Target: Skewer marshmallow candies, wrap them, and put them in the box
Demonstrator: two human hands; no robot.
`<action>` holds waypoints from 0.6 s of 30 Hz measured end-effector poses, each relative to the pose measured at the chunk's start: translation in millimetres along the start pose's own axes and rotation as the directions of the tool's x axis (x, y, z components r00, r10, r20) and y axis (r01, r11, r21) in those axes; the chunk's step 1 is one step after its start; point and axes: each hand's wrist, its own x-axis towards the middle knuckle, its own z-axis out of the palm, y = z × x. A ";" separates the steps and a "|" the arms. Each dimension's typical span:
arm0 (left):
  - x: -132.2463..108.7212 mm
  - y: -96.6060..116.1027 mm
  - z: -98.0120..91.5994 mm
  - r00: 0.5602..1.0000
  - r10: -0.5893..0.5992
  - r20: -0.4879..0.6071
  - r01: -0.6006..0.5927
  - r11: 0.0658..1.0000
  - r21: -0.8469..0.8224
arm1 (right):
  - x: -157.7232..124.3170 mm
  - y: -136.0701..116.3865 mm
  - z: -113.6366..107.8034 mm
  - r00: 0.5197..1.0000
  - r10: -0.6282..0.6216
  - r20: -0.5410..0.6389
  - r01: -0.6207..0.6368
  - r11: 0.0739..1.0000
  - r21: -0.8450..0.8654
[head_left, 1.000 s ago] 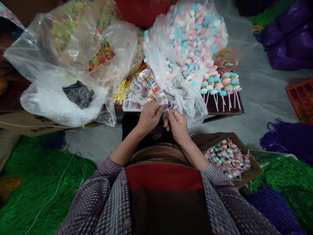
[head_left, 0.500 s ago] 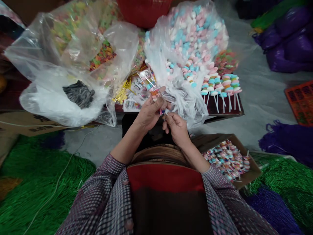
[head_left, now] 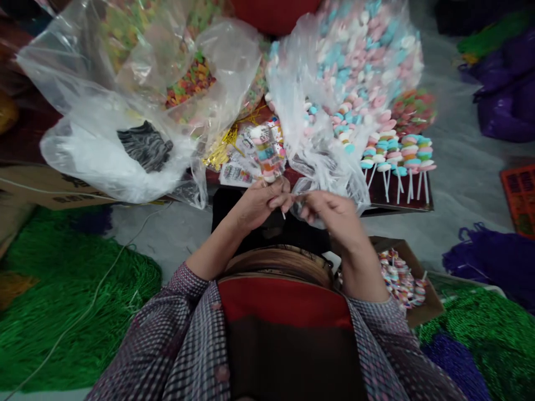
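My left hand (head_left: 262,201) is closed around the bottom of a candy lollipop (head_left: 267,155), a stack of white, blue, orange and pink pieces inside a clear printed wrapper. Its white stick pokes out below my fingers. Just to the right, my right hand (head_left: 336,216) has thumb and fingers pinched together, pointing toward the left hand; whatever is between them is too small and blurred to make out. Behind the lollipop lie gold twist ties (head_left: 223,149) and flat printed clear bags (head_left: 236,174) on the dark red table (head_left: 412,201).
Unwrapped candy skewers (head_left: 418,150) line the table's right end. Large clear bags of marshmallows (head_left: 368,50) and gummies (head_left: 190,83) stand behind. A cardboard box (head_left: 430,306) of wrapped lollipops sits low at right. Green strands (head_left: 79,312) cover the floor at left.
My right hand has moved right, away from the left one. The lollipop, partly covered before, now shows whole above my left hand. The view has shifted slightly.
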 end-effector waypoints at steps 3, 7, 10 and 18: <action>-10.7 1.1 14.0 0.947 -0.135 0.290 0.170 0.980 -0.099 | 7.3 -12.3 -16.5 0.990 -0.093 -0.102 0.094 0.996 0.005; -17.8 -9.2 31.2 0.793 -0.216 0.570 0.397 0.892 -0.214 | 15.5 -17.8 0.7 0.988 -0.131 0.085 0.132 0.991 -0.008; -15.6 -16.6 25.0 0.847 -0.214 0.487 0.320 0.936 -0.146 | 21.5 -12.6 20.8 0.989 -0.142 0.050 0.135 0.983 0.124; -8.7 -17.1 -6.4 0.994 0.107 -0.011 -0.084 0.841 0.534 | 33.9 -4.8 28.5 0.960 -0.155 -0.233 0.221 0.930 0.293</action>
